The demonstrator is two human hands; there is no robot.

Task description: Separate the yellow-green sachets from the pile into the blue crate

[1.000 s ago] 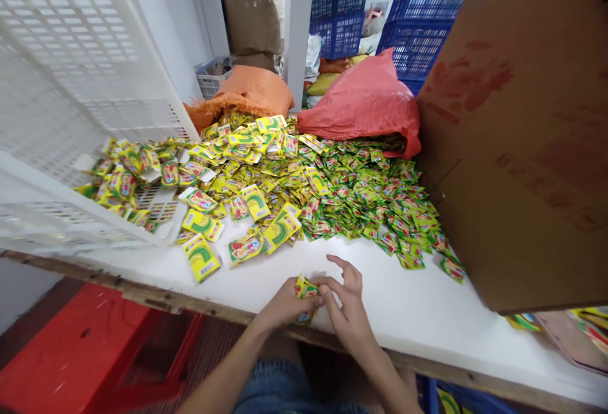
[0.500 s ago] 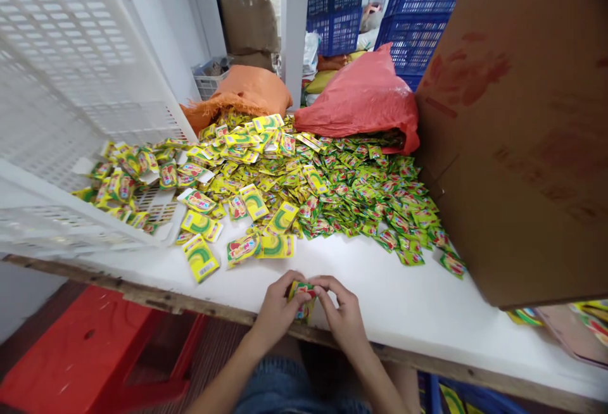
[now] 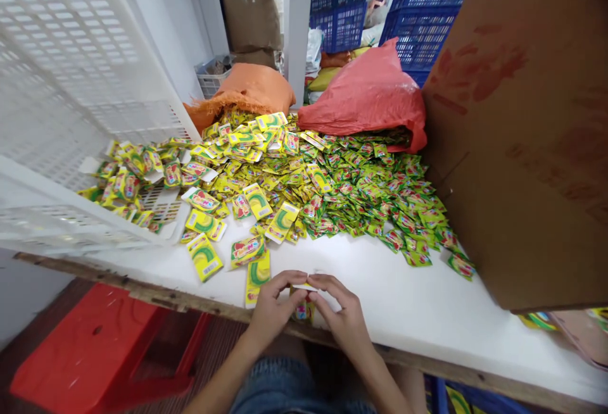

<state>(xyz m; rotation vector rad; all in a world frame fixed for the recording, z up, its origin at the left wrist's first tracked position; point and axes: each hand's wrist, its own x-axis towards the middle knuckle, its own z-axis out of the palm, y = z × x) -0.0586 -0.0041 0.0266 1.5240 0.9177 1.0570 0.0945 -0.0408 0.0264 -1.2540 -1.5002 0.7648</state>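
While both hands, left hand and right hand, pinch a sachet stack at the counter's front edge, loosened grips could spill sachets off.

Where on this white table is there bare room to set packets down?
Bare white table lies right of the right hand, between the sachet pile, the cardboard box and the front edge. A smaller strip sits left of the left hand. Behind, toward the red sack, it is crowded.
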